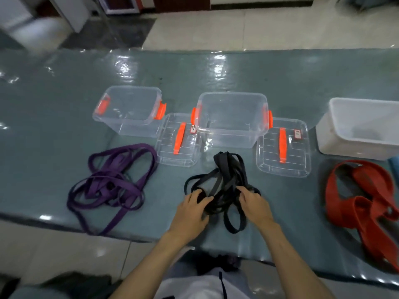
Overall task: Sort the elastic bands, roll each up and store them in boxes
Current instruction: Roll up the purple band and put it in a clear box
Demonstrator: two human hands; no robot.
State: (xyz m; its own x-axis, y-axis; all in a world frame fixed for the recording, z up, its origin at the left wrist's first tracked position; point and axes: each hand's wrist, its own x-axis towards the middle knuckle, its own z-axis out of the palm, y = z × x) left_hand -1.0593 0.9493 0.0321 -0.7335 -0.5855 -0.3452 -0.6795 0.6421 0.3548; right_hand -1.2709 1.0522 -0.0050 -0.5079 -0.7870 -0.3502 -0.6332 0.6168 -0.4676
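Tangled black elastic bands (220,186): heaped at the near centre of the glossy grey-green table cover (64,87), long axis running near-to-far, one loop trailing toward the near edge. Left hand (192,214) and right hand (254,203) both grasp strands of the heap. Pale tiled floor (259,29) lies beyond the table's far edge.

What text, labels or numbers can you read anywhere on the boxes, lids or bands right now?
No text can be read.
Red-and-white sticker on the left clear plastic lid with orange handle: too blurred to read.
Red-and-white sticker on the right clear plastic lid with orange handle: too blurred to read.
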